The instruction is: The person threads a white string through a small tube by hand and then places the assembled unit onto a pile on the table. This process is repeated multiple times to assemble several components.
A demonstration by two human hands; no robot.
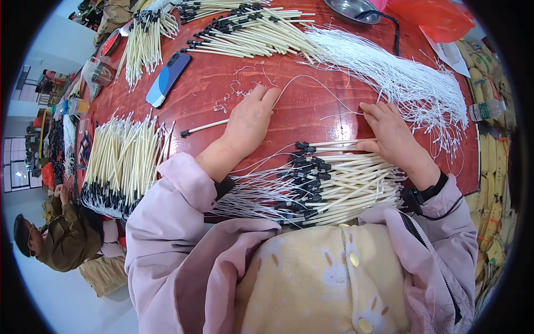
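My left hand (250,119) is closed over a cream stick (208,126) with a black end piece, above the red table (222,161). Its thumb side and the stick's far end are hidden. From beside its fingertips a thin white cord (316,79) arcs slackly across to my right hand (392,133). There the thumb and index finger stand apart, the cord reaching the index fingertip and the thumb touching the top sticks of a pile. That pile of cream sticks (356,175), with black end pieces and white cords trailing left, lies directly in front of me.
More stick bundles lie at the left (119,161) and far side (250,33), with a long spread of white cords (400,78) at right. A blue phone (168,79), cord scraps (236,92) and a metal bowl (353,8) rest on the table. Another person (61,234) sits left.
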